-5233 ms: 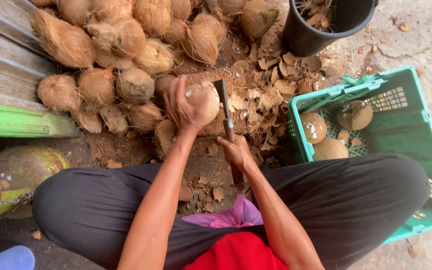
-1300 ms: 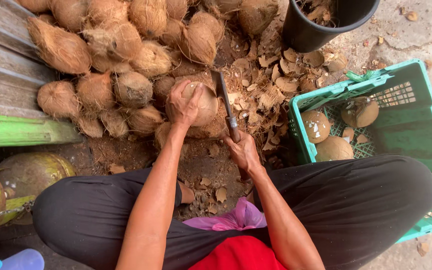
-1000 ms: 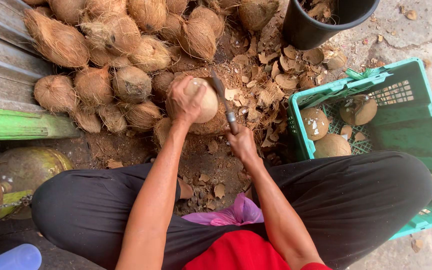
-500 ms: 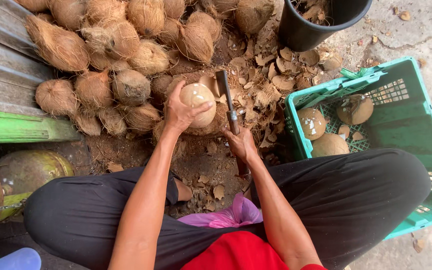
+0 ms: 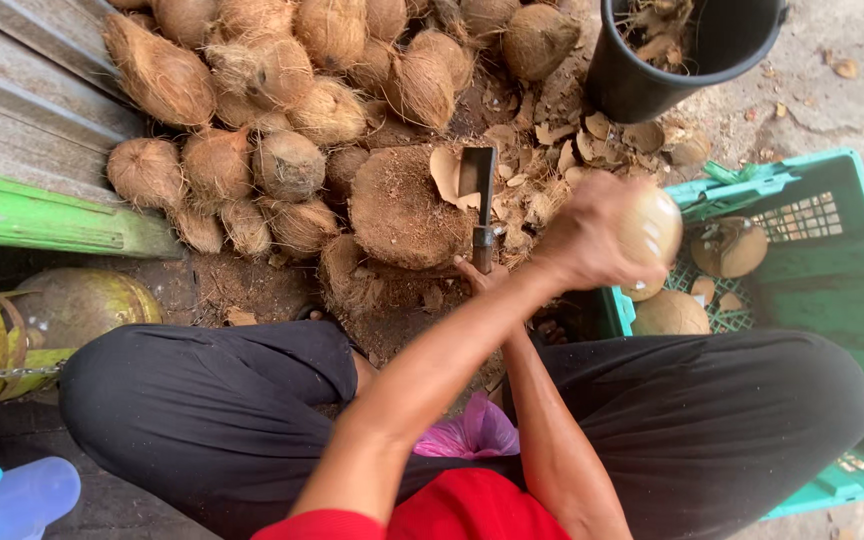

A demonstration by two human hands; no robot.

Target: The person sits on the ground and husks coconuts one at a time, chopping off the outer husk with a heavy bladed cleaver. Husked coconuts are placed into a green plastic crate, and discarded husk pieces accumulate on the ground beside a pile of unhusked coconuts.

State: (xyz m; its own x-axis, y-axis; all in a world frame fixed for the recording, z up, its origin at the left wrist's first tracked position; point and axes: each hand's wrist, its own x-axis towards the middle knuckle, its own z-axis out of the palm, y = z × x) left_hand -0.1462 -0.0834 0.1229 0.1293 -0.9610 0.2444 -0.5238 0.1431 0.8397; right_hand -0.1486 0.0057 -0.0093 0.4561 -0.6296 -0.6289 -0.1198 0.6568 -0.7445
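My left hand point(image 5: 592, 238) reaches across to the right and grips a peeled, pale brown coconut point(image 5: 649, 226) just above the near corner of a green plastic crate point(image 5: 832, 290). The hand and coconut are motion-blurred. My right hand point(image 5: 480, 277), mostly hidden under my left forearm, holds the handle of a cleaver point(image 5: 478, 190) whose blade rests on a round, fibre-covered chopping block point(image 5: 402, 208). Peeled coconuts point(image 5: 669, 314) lie in the crate.
A heap of husky brown coconuts point(image 5: 282, 90) lies beyond the block. A black bucket point(image 5: 667, 55) of husk scraps stands at top right, with shell chips scattered on the ground. At left are a green plank point(image 5: 42, 215), corrugated metal, green gas cylinders point(image 5: 12, 335) and a blue plastic item point(image 5: 12, 500).
My left hand has swung the peeled coconut from over the chopping block rightward to the crate. The cleaver has come to rest on the block.
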